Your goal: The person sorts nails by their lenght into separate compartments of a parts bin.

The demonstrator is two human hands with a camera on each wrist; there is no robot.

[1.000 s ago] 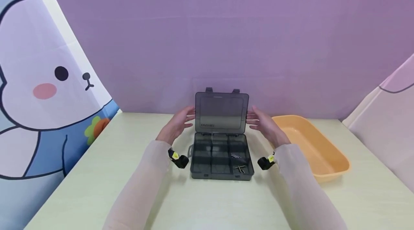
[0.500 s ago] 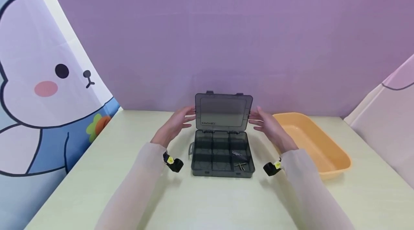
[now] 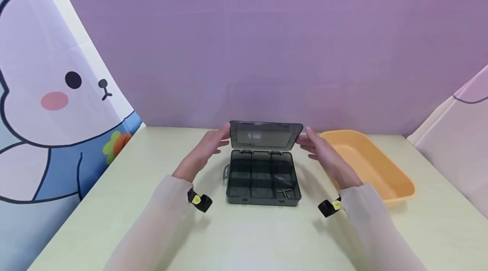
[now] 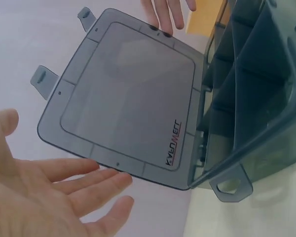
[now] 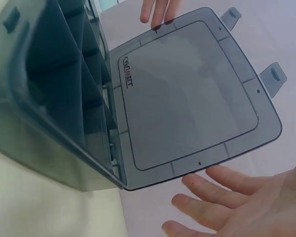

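A dark translucent compartment box (image 3: 263, 200) lies on the table, its hinged lid (image 3: 263, 135) raised and tilted forward over the back edge. My left hand (image 3: 203, 150) is at the lid's left side, and in the left wrist view its extended fingertips (image 4: 121, 180) meet the lid edge. On the opposite side my right hand (image 3: 324, 154) has its fingers stretched out, the fingertips (image 5: 214, 173) right at the lid edge in the right wrist view. Small metal pins (image 3: 279, 178) and several brass-coloured screws (image 3: 284, 193) lie in the right-hand compartments.
To the right, close beside my right forearm, stands an orange plastic tray (image 3: 396, 201). A purple cloth backdrop (image 3: 267, 51) rises directly behind the table (image 3: 263, 241). A small side loop (image 3: 225, 172) sticks out from the box's left wall.
The lid has tipped forward from nearly upright, its top edge lower now. Both hands have moved along with its sides, the right one shifting slightly outward. The box base stays in place.
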